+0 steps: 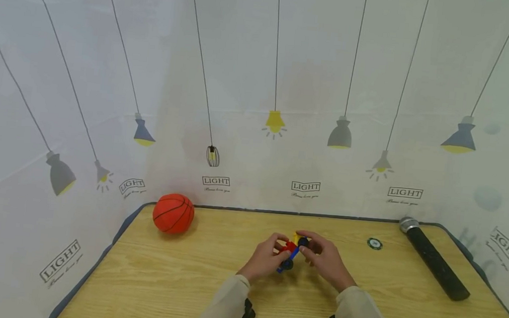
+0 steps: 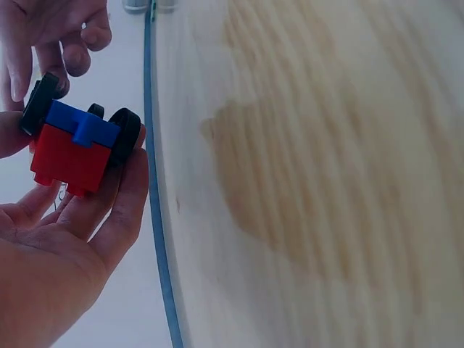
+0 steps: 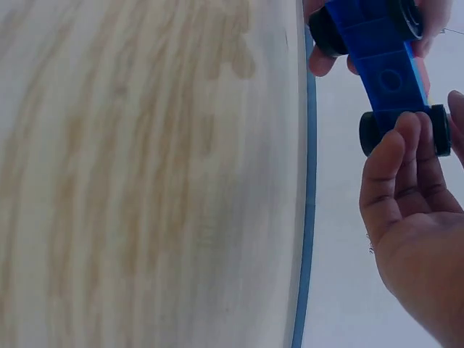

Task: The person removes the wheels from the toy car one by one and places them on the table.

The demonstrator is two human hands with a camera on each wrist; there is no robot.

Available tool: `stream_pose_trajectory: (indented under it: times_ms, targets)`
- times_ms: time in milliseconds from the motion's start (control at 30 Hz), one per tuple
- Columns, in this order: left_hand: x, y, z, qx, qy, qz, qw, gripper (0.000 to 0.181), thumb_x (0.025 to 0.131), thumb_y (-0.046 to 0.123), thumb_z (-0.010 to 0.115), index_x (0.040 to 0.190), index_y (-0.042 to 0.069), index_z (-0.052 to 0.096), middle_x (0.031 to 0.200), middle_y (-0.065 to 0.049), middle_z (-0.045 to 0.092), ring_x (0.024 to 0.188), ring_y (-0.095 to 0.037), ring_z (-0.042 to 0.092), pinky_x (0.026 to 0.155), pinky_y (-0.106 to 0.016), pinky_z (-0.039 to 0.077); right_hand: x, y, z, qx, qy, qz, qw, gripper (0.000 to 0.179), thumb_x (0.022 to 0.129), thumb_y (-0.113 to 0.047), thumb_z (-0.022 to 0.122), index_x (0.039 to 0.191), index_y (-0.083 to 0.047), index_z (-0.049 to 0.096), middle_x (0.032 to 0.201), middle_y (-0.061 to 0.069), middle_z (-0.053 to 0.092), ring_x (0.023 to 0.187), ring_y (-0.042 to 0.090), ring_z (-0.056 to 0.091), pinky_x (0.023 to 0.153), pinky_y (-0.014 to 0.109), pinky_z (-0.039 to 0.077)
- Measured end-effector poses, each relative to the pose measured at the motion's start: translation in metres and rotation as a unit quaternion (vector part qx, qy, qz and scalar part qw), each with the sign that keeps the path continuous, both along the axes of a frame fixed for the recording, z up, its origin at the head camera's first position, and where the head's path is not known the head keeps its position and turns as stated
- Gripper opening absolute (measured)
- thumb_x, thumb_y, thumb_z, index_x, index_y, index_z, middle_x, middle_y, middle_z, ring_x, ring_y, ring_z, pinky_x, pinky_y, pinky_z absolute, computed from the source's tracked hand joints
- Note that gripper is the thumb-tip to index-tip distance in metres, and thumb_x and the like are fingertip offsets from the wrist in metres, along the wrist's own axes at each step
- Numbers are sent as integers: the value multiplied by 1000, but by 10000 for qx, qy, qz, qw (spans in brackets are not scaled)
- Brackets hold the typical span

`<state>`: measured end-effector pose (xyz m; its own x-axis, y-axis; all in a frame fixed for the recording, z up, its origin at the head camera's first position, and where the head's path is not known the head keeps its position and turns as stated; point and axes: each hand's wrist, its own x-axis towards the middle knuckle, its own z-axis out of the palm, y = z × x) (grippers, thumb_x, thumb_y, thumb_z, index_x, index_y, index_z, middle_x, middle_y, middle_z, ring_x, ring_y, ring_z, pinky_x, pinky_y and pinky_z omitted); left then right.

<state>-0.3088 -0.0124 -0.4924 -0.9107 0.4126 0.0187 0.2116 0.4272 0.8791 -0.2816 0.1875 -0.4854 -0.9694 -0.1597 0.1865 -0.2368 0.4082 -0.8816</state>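
Observation:
A toy car [image 1: 294, 253] built of toy bricks is held above the table, tilted, between both hands. It has a blue base [image 3: 380, 54] with black wheels, a red brick [image 2: 70, 161] on top and a yellow piece [image 1: 296, 238] near the right hand. My left hand [image 1: 266, 256] grips the car's red end, thumb and fingers at the wheels. My right hand [image 1: 326, 262] pinches the other end by the yellow piece and a wheel; in the right wrist view its fingertips [image 3: 408, 127] press the base's underside. Fingers hide part of the car.
On the wooden table [image 1: 171, 283], a red ball with black lines [image 1: 174, 213] sits at the back left. A poker chip [image 1: 375, 244] and a black microphone [image 1: 436, 263] lie to the right. A lamp-printed cloth wall [image 1: 252, 78] surrounds the table's back and sides.

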Motion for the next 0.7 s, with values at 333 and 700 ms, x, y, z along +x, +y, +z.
stream_pose_trajectory:
  times_ms: [333, 700]
  targets:
    - [6, 3, 3, 310, -273, -34, 9991, 35, 102, 27, 58, 133, 13, 52, 119, -14, 64, 95, -18, 67, 78, -35, 60, 0, 1, 0, -533, -143, 167, 9983, 36, 101, -18, 60, 136, -10, 60, 87, 24, 58, 67, 28, 58, 62, 34, 55]
    - [10, 5, 2, 475, -399, -60, 9981, 34, 102, 27, 59, 133, 15, 52, 116, -12, 64, 92, -15, 66, 79, -34, 61, 0, 1, 3, -744, -301, 188, 9966, 32, 102, -13, 57, 133, -8, 62, 93, 24, 60, 69, 22, 58, 62, 34, 54]
